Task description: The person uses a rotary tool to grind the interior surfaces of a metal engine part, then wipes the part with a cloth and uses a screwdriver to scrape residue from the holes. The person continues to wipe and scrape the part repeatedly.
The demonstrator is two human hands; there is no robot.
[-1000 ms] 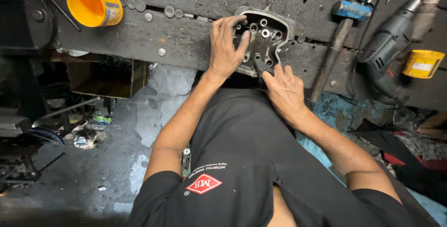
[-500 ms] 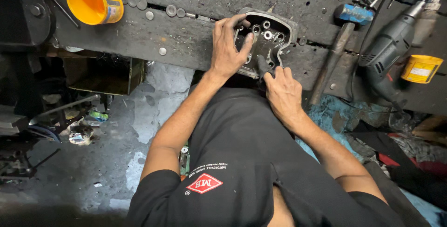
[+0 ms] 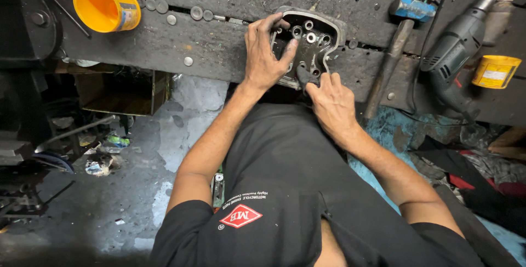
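Note:
A grey metal engine cover (image 3: 318,39) with several round holes lies on the dark wooden workbench (image 3: 219,47), at its near edge. My left hand (image 3: 266,56) rests flat on the cover's left side, fingers spread over its rim and inner face. My right hand (image 3: 331,102) is at the cover's lower right edge, fingers pinched on a small dark tool whose tip presses against the cover's inside. What kind of tool it is stays hidden by my fingers.
An orange jug (image 3: 104,6) stands at the bench's left. A blue-headed hammer (image 3: 400,37), an electric drill (image 3: 457,45) and a yellow tin (image 3: 496,71) lie to the right. Washers and rings are scattered along the bench's back. Debris covers the floor on the left.
My right hand has shifted slightly left and up along the cover's lower edge with the tool. My left hand stays pressed on the cover.

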